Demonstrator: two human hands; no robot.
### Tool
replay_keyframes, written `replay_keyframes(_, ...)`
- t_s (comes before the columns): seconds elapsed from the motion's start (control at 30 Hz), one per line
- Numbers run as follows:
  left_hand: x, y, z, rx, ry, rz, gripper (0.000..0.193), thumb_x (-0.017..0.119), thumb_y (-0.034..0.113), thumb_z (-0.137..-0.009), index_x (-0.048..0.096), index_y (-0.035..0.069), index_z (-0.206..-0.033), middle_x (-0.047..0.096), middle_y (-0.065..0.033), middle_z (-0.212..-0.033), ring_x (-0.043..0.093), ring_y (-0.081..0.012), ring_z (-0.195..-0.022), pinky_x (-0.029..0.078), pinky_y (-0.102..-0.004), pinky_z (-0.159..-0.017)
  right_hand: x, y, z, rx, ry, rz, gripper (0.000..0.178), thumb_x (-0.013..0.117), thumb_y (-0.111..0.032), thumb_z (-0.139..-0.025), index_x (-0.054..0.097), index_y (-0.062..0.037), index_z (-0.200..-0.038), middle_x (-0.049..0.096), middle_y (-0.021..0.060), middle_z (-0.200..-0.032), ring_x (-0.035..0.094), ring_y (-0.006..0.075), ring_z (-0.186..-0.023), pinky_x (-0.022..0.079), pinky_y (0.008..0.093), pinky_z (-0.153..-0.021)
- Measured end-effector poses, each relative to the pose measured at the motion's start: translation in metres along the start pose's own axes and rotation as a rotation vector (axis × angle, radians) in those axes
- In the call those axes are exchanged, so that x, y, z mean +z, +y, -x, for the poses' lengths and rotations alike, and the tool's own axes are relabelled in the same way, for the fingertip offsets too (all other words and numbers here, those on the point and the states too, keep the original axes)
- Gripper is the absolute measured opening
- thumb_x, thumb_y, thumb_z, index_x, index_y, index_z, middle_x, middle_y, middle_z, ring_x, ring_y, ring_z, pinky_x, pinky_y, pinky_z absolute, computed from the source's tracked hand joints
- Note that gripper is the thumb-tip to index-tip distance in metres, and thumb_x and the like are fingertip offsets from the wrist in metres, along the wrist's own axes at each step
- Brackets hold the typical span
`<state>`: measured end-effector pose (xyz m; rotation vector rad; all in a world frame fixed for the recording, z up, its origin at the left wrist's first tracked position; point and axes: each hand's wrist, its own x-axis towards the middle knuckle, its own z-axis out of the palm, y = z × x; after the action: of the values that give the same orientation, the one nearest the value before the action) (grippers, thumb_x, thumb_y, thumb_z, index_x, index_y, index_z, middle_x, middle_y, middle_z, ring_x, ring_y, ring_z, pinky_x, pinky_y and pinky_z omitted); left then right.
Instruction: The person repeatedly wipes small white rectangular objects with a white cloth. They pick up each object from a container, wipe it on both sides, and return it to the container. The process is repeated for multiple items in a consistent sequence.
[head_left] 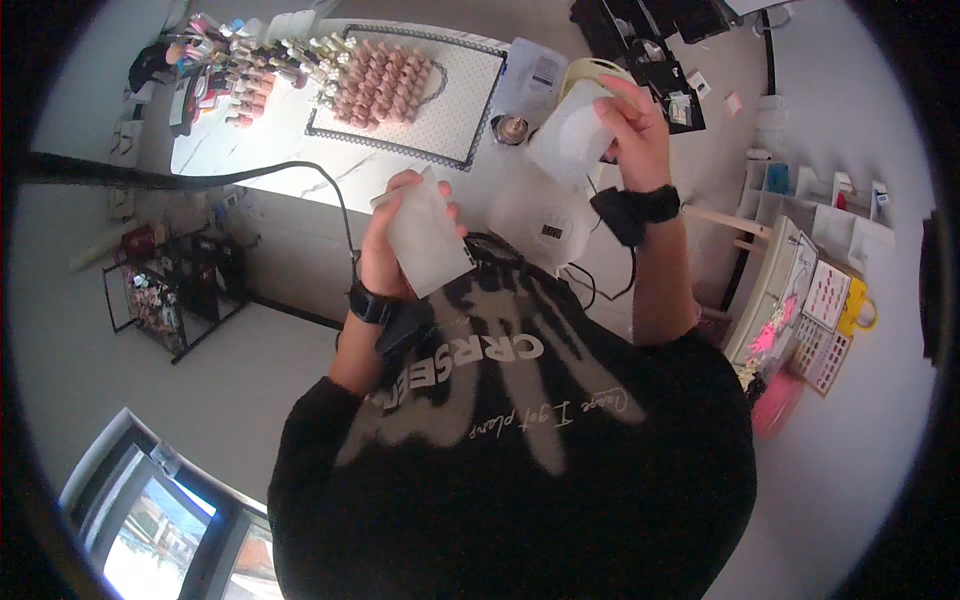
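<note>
My left hand (382, 245), a black band on its wrist, is closed around a flat white rectangular pad or packet (428, 240) in front of my chest. Over the table's right end, my right hand (640, 135) pinches a thin white textured sheet (572, 138) that looks like a paper towel, between thumb and fingers. Below that sheet stands a rounded white device (535, 208) with a small dark display. A pale yellow container (597, 70) is partly covered by the sheet and my right hand. What the left fingers cover on the pad is hidden.
On the marble-patterned table (240, 160), a dark-edged mat (455, 110) carries rows of pinkish-brown bottles (380, 88). A small round jar (510, 128) sits beside a pale plastic bag (528, 75). Black cables run near both arms. A cabinet (765, 285) stands at right.
</note>
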<state>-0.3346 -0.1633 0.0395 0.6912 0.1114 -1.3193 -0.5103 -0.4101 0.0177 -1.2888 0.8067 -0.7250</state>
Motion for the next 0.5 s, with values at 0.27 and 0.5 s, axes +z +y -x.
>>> replay_keyframes(0.27, -0.018, 0.021, -0.002, -0.051, -0.096, 0.019, 0.037, 0.051, 0.041, -0.091, 0.044, 0.015, -0.117, 0.053, -0.0141, -0.11, 0.054, -0.0281, -0.094, 0.049, -0.0439, -0.08, 0.103, -0.063, 0.071, -0.468, 0.034, 0.35, 0.021, 0.067, -0.005, -0.082, 0.068, -0.0065, -0.103, 0.069, 0.0024, -0.093, 0.062, 0.01, -0.075, 0.047, 0.0218, -0.06)
replay_keyframes(0.5, -0.018, 0.056, 0.018, 0.007, -0.018, -0.002, 0.042, 0.038, 0.048, -0.096, 0.045, 0.012, -0.117, 0.059, -0.015, -0.111, 0.059, -0.0313, -0.102, 0.05, -0.044, -0.086, 0.167, -0.086, 0.1, -0.86, -0.328, 0.514, 0.028, 0.07, 0.004, -0.066, 0.068, -0.0075, -0.092, 0.07, 0.0021, -0.099, 0.065, 0.0215, -0.088, 0.051, 0.0322, -0.075)
